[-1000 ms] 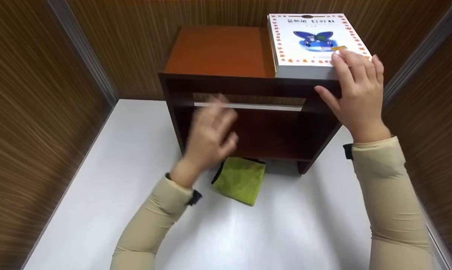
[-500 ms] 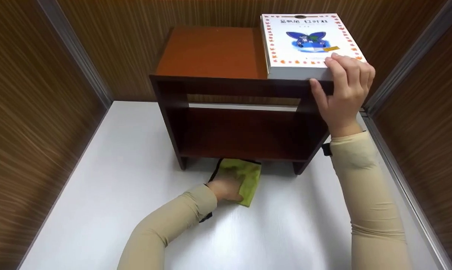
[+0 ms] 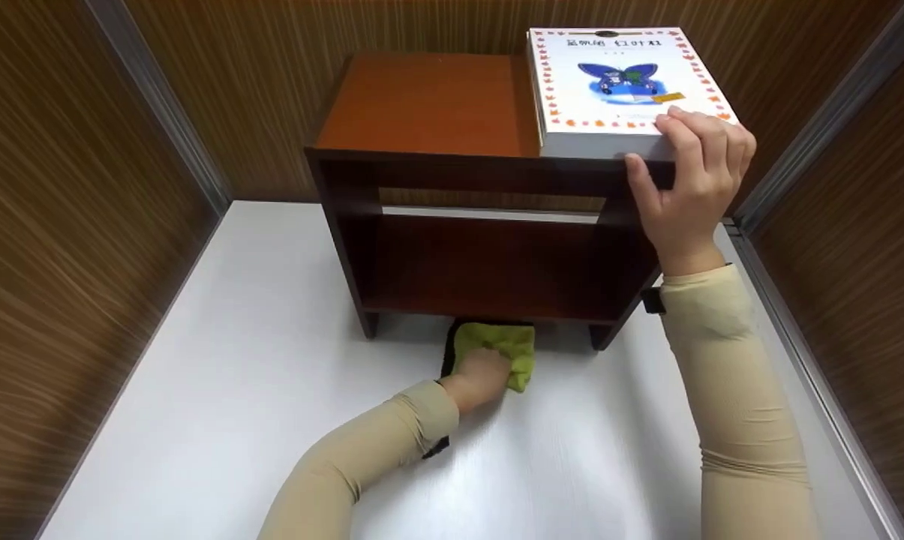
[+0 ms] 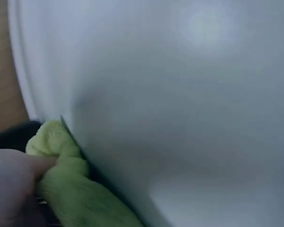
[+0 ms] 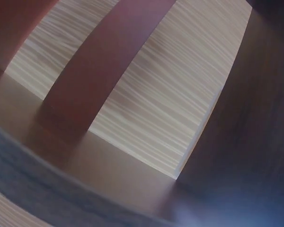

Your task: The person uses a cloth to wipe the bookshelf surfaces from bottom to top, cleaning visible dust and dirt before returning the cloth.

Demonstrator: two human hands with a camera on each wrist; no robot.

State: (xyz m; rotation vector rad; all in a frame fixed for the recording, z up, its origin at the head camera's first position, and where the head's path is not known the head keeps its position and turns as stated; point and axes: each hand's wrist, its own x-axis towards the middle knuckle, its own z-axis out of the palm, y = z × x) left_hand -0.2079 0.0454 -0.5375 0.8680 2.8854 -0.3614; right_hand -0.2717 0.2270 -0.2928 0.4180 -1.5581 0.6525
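My left hand [image 3: 484,373] grips the yellow-green cloth [image 3: 523,349] on the white surface, just in front of the shelf's lower board. In the left wrist view the cloth [image 4: 80,189] bunches up in soft folds beside the hand [image 4: 12,179]. A dark border runs along the cloth's left and far edges. My right hand [image 3: 692,184] rests over the front right corner of a thick white book [image 3: 572,82] with a butterfly cover. Its fingertips lie on the cover, and the thumb is at the front edge of the shelf top.
The small reddish-brown shelf unit [image 3: 429,97] stands near the back wall, the book on its right half. Wood-grain panels [image 3: 61,262] enclose the white surface [image 3: 256,300] at the back and sides. In the right wrist view, a shelf slat [image 5: 109,61] crosses the pale wood-grain panel.
My left hand has come down from in front of the shelf onto the cloth and now grips it. The cloth has crumpled and shifted slightly right. My right hand stays at the book's corner.
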